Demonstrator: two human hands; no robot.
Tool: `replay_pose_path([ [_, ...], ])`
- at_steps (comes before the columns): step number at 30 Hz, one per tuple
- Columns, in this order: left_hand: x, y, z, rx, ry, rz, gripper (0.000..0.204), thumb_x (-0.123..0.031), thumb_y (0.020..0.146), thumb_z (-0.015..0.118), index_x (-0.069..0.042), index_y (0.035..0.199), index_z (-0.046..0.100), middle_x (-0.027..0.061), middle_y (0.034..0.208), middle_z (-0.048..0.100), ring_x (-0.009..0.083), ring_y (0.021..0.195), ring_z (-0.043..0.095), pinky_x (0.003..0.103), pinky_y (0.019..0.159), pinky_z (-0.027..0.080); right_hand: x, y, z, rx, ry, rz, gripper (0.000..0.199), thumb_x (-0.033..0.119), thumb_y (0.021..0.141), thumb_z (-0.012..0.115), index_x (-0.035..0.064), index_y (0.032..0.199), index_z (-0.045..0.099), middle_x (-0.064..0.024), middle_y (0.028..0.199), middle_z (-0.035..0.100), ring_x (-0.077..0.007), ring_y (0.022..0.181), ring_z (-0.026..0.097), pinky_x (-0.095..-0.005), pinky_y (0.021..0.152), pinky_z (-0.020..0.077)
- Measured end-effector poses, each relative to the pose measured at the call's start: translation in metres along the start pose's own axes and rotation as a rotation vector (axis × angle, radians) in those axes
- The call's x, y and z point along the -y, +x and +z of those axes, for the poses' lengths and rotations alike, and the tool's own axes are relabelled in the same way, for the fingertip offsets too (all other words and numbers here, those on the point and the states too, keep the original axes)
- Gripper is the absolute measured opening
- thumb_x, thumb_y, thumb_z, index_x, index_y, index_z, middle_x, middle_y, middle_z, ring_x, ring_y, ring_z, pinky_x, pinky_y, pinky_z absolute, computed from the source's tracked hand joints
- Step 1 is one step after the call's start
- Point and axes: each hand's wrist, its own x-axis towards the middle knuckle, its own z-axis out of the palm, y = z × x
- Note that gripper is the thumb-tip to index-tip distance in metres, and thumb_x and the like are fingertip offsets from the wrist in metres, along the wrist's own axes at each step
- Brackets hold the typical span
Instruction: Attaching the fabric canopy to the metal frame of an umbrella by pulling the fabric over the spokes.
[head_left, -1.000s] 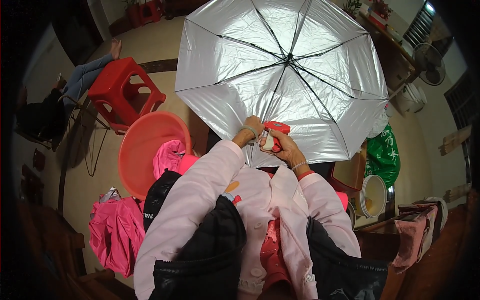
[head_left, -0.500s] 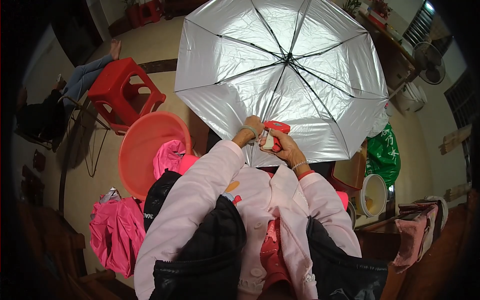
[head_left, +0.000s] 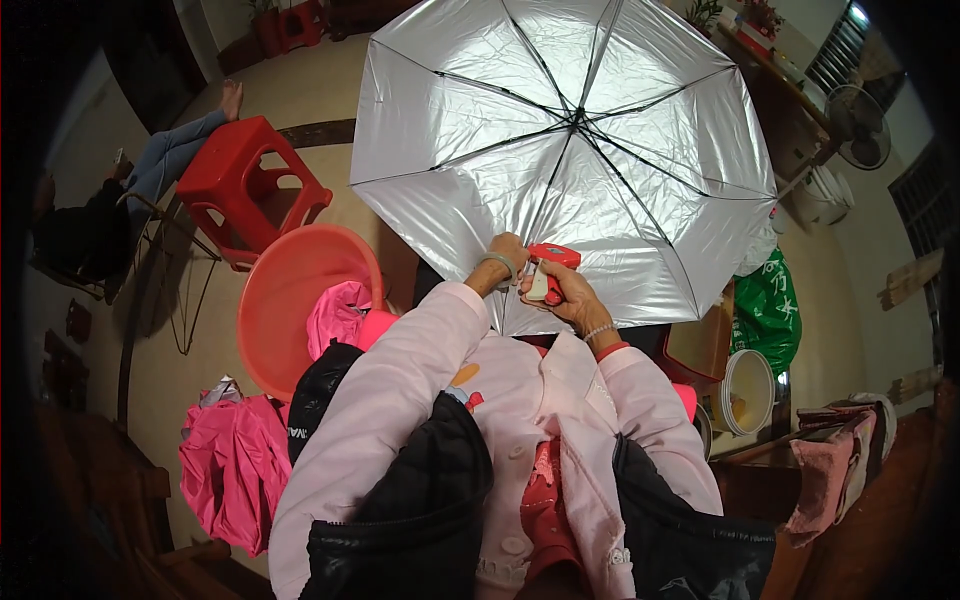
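An opened umbrella with a silver lining and thin black ribs spreads out in front of me, its inner side facing me. At the canopy's near edge my left hand is closed, fingers bent against the silver cloth by a rib; what it pinches is hidden. Right beside it, my right hand is wrapped round a red hand tool with a cream-white lever. The tool's front end is close to my left fingers, over the cloth. Its exact kind cannot be made out.
Left of the umbrella stand an orange-red basin with pink cloth and a red plastic stool. A seated person's legs reach toward the stool. A green bag and a white bucket are on the right.
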Motion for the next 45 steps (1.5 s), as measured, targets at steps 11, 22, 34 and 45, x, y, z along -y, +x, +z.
replay_pose_path([
  [11, -0.007, -0.012, -0.01, -0.026, -0.256, 0.028, 0.025, -0.007, 0.078, 0.043, 0.003, 0.064, 0.06, 0.0144, 0.054, 0.059, 0.0238, 0.046, 0.06, 0.033, 0.047, 0.05, 0.001, -0.001, 0.005, 0.018, -0.057, -0.014, 0.025, 0.012, 0.083, 0.046, -0.0045, 0.102, 0.047, -0.0163, 0.081, 0.06, -0.0274, 0.067, 0.061, -0.0451, 0.068, 0.0535],
  [22, -0.015, -0.015, -0.014, 0.112, -0.44, -0.14, 0.022, -0.003, 0.076, 0.044, 0.004, 0.062, 0.059, 0.0142, 0.053, 0.058, 0.0228, 0.042, 0.058, 0.034, 0.043, 0.048, 0.001, 0.001, 0.0, -0.037, -0.057, -0.019, 0.009, 0.011, 0.082, 0.051, 0.0024, 0.085, 0.05, -0.0085, 0.059, 0.052, -0.0171, 0.046, 0.047, -0.0267, 0.039, 0.036],
  [34, 0.01, 0.016, -0.001, -0.089, -0.035, -0.151, 0.02, -0.012, 0.075, 0.055, 0.005, 0.084, 0.061, 0.0269, 0.089, 0.059, 0.0368, 0.088, 0.058, 0.04, 0.074, 0.048, 0.026, -0.032, 0.046, -0.121, -0.753, -0.352, 0.014, 0.011, 0.078, 0.05, 0.0, 0.086, 0.051, -0.0096, 0.061, 0.055, -0.0182, 0.046, 0.055, -0.0309, 0.042, 0.0434],
  [45, 0.028, 0.026, -0.16, -0.019, 0.454, -0.132, 0.015, -0.009, 0.062, 0.062, 0.002, 0.073, 0.064, 0.0238, 0.08, 0.061, 0.0355, 0.076, 0.062, 0.038, 0.066, 0.051, 0.099, -0.091, 0.043, -0.747, -1.626, -0.727, 0.031, 0.019, 0.074, 0.05, -0.0063, 0.093, 0.046, -0.0298, 0.079, 0.057, -0.0446, 0.078, 0.055, -0.0477, 0.07, 0.0433],
])
